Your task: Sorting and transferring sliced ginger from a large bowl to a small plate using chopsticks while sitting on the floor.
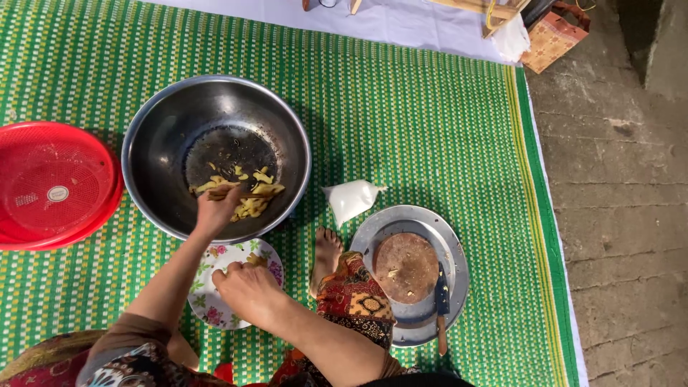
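The left hand (pixel 215 209) is closed on thin wooden chopsticks (pixel 240 193), among yellow strips (pixel 252 197) already in the large steel bowl (pixel 154 154). The right hand (pixel 247 290), fingers curled on nothing I can make out, rests on the flowered plate (pixel 208 304), where few pieces (pixel 254 261) remain.

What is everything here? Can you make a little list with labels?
Place: green woven mat on the ground
Left hand: in the big metal bowl, holding chopsticks over yellow food pieces
Right hand: resting on the flowered plate
Red basket: left of the bowl
White bag: right of the bowl
Metal tray: holds a round wooden board and a knife
Foot: bare, between plate and tray
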